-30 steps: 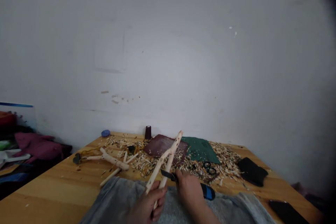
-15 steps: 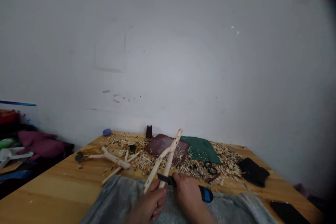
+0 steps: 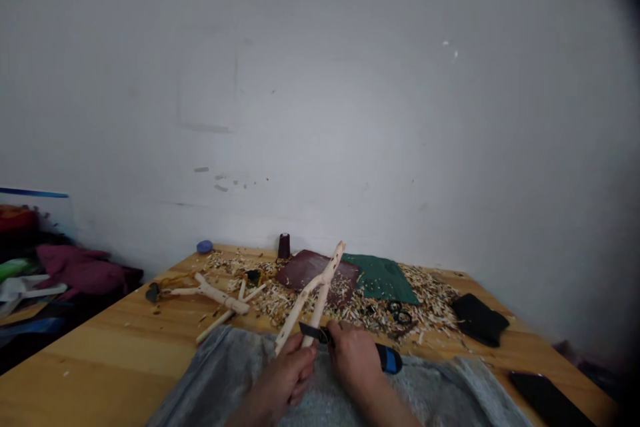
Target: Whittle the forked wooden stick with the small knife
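My left hand [image 3: 287,373] is closed round the lower ends of a peeled forked branch [image 3: 320,297], which tilts up and to the right. In my right hand [image 3: 355,353] is a utility knife [image 3: 390,359] with a black and blue handle. Its dark blade lies across the right-hand prong of the fork, just above my left fingers. Part of the knife's handle is hidden under my right hand. A grey cloth [image 3: 425,390] lies beneath both hands at the table's near edge.
Wood shavings [image 3: 280,303] cover the table around a maroon sheet [image 3: 305,267] and a green sheet [image 3: 385,279]. Another peeled branch [image 3: 220,295] lies left. Scissors [image 3: 399,312], a thread spool [image 3: 284,246], a black pad [image 3: 480,320] and a phone [image 3: 547,399] also lie on the table.
The view has shifted slightly. Both hands keep their hold, and the blade still rests across the same prong at nearly the same place.
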Demonstrator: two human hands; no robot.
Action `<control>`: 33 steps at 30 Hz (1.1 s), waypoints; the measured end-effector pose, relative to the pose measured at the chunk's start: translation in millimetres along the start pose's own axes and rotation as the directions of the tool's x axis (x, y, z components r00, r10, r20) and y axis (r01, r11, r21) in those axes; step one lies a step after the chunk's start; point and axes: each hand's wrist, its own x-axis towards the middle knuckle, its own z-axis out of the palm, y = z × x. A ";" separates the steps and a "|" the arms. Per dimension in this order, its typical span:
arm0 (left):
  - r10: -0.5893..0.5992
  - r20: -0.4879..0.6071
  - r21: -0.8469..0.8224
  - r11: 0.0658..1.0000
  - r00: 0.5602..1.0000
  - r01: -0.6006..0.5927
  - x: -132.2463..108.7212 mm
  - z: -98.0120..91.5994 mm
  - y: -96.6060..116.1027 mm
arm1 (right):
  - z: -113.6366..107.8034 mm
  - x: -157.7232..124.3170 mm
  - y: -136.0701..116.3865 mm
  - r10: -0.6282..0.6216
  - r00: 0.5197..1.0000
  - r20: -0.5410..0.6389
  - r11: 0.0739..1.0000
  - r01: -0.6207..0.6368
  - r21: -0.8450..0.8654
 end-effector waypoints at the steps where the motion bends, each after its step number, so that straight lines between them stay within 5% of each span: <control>1: 0.002 0.008 0.001 1.000 1.000 -0.002 -0.3 0.1 0.4 | -0.6 0.7 1.8 0.015 1.000 -0.002 1.000 -0.015 -0.003; 33: -0.032 0.021 0.021 0.999 0.999 0.032 -1.4 4.2 1.6 | -2.6 0.2 2.5 0.056 0.998 -0.017 0.998 -0.055 0.025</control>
